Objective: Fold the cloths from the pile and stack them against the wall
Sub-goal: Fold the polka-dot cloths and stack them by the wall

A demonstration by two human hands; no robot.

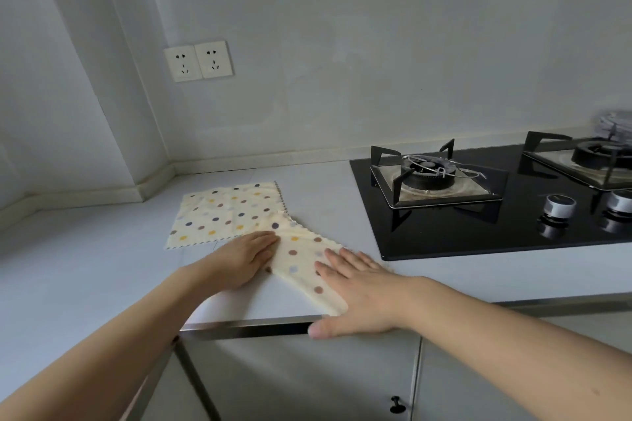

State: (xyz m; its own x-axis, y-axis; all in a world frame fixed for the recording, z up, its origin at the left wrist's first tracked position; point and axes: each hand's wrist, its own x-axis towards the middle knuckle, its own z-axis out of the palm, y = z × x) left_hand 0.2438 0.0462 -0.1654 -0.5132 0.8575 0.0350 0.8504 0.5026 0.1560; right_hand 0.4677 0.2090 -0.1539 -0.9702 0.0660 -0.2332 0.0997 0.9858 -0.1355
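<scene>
Cream dotted cloth (301,260) under both hands' fingers (337,258).

Bare desk (102,270) is lying open to the left of the polka-dot cloth (225,212), reaching back to the wall (342,61). On the right, the gas hob (478,215) with raised pan supports (434,171) and knobs (560,205) is blocking passage.

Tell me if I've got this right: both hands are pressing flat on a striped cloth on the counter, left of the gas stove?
Not quite: the cloth is polka-dotted, not striped, as the head view shows. The rest holds: the left hand and right hand both lie flat on it, on the counter, left of the gas stove.
</scene>
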